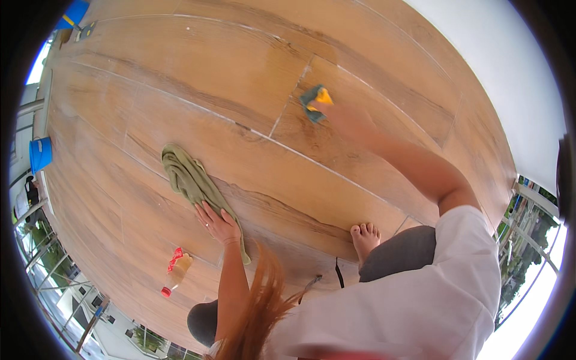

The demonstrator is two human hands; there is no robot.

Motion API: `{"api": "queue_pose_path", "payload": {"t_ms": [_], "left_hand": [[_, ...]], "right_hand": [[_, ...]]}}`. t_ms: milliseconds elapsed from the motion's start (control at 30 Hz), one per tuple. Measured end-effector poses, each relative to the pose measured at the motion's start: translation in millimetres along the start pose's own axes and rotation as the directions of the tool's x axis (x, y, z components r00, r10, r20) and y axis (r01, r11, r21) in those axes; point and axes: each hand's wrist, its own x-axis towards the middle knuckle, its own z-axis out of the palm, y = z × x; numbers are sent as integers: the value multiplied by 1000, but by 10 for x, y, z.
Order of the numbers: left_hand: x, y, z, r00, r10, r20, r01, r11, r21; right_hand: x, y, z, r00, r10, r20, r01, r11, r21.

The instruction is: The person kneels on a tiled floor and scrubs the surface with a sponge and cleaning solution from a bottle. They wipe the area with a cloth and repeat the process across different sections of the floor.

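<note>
My right hand [324,107] reaches far forward and grips a yellow sponge [324,95] with a dark green scouring side, pressed to the wood-look tile floor [240,72] beside a pale grout line. The tile about it looks wet and darker. My left hand [217,224] lies with fingers stretched out on the lower part of a folded olive-green cloth [183,171], which stretches away from it over the floor. To the left of my left forearm a plastic bottle [177,272] with a red cap and red label lies on its side, with pale liquid inside.
A blue bucket [41,154] stands at the left edge. A brush-like tool [85,30] lies beside another blue container [73,13] at the far left corner. A white wall [498,66] borders the right. Metal railings [534,207] show at both sides. My bare foot [365,238] rests near the middle.
</note>
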Motion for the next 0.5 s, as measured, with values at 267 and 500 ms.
{"api": "queue_pose_path", "payload": {"t_ms": [267,500], "left_hand": [[14,-23,-21,1000,1,-23,-2,999,-51],[83,-44,39,998,21,-61,-22,1000,-19]], "right_hand": [[43,35,-11,998,-32,54,37,995,-93],[241,-167,-77,997,27,69,-26,999,-22]]}}
